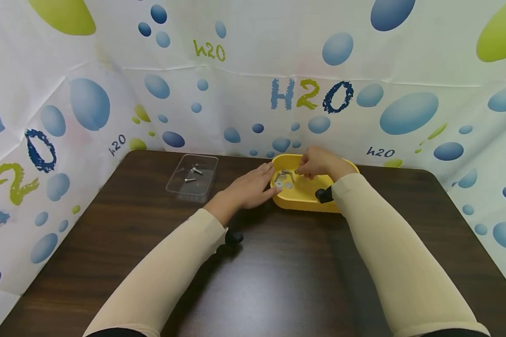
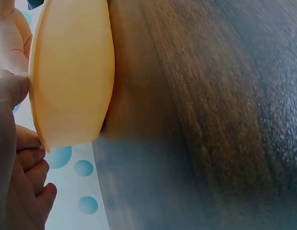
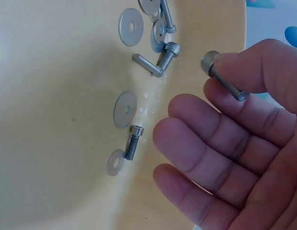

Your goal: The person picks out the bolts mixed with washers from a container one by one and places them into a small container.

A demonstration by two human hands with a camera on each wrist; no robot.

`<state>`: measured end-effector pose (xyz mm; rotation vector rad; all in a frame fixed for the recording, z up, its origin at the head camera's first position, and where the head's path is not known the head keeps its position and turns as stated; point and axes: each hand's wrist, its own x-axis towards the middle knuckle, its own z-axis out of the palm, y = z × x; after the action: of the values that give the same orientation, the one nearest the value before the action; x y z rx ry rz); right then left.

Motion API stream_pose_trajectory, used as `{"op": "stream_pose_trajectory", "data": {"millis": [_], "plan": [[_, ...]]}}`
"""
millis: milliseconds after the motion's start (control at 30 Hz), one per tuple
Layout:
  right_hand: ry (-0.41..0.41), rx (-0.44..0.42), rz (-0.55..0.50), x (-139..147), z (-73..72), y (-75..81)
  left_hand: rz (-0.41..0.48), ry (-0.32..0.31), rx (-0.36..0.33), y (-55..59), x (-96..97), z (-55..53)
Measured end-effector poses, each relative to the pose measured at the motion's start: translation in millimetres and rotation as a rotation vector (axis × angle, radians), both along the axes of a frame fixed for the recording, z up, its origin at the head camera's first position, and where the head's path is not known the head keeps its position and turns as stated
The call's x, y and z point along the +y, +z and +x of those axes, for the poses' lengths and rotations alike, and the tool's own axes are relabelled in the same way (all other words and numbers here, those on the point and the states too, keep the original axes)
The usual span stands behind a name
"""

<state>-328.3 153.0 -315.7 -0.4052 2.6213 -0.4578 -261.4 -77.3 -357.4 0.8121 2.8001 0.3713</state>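
My right hand (image 1: 320, 164) is over the yellow tray (image 1: 297, 204). In the right wrist view, its thumb and index finger pinch a socket-head bolt (image 3: 209, 63), while the other fingers are slightly bent beside the tray's inner wall. Below them in the tray lie flat washers (image 3: 125, 109) and loose bolts (image 3: 133, 143), several of them bunched near one end. My left hand (image 1: 250, 188) rests against the tray's left end with its fingers extended. The left wrist view shows its thumb (image 2: 14, 88) at the rim and its fingertips by the corner.
Left of the tray stands a clear plastic box (image 1: 179, 187) holding bolts (image 1: 197, 171). Both containers are on a dark wooden table (image 1: 270, 281), near its back edge. A white curtain (image 1: 244, 89) printed with blue and green drops hangs behind and along the sides.
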Motion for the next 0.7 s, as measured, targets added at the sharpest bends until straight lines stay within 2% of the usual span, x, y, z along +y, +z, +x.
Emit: {"op": "stream_pose_trajectory", "data": {"millis": [267,467,700], "plan": [[0.006,0.057,-0.040,1,3.9,4.3,-0.028,0.009,-0.011,4.1,-0.5,1.7],[-0.014,0.090,-0.091,1,7.5,7.8,0.008,0.010,-0.022,7.3,-2.3,1.5],[-0.038,0.120,-0.150,-9,6.9,13.9,-0.006,0.067,0.006,14.2,-21.0,1.1]]}}
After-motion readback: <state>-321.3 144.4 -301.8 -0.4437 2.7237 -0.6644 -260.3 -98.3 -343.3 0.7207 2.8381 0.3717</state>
